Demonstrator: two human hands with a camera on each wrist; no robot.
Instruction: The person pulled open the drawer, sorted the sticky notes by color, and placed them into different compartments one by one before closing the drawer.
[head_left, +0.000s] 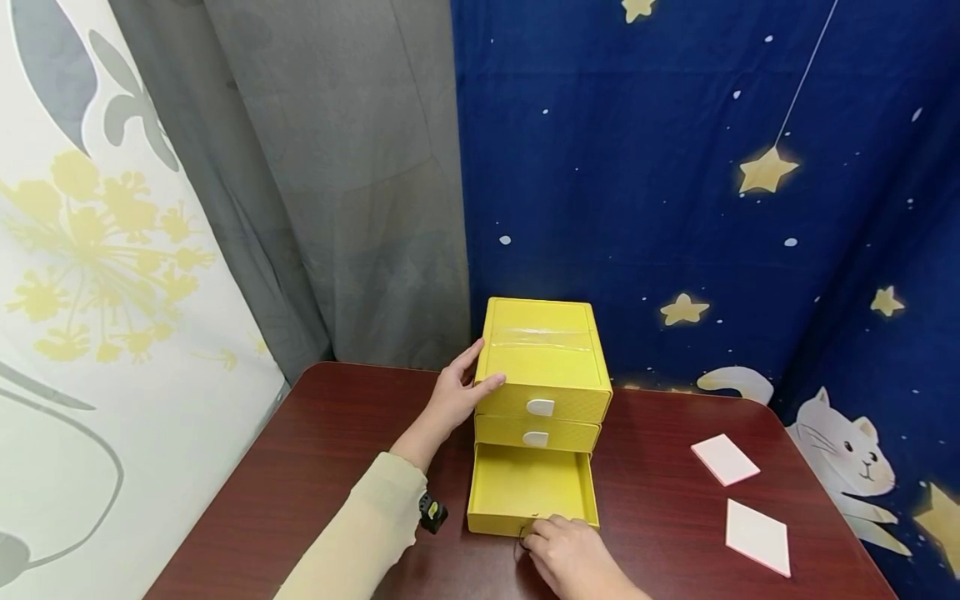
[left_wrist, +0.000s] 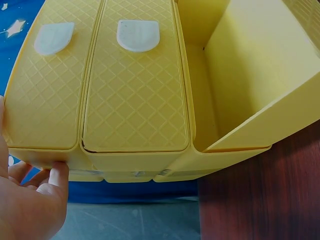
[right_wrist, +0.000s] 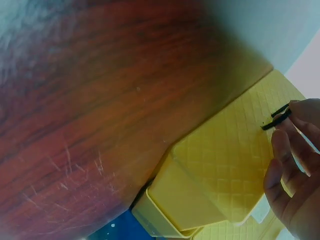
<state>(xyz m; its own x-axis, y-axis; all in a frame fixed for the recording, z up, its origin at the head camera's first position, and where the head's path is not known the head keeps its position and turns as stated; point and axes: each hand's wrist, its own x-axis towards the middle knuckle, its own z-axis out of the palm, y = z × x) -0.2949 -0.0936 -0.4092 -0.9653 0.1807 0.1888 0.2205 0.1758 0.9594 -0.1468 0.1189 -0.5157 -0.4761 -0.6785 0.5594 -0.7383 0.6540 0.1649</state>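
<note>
Dark red table, starry blue curtain behind, yellow drawer unit standing on top.
Right grip pinches a black cord at the pulled-out bottom drawer; left grip, spread, rests on the unit's upper left corner. Diamond-patterned fronts bear white tabs; two pale pads lie rightward.

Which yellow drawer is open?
The bottom drawer: it's pulled out toward the person, so you can look inside. The top drawer and middle drawer above it are closed, each with a white tab on its front.
</note>
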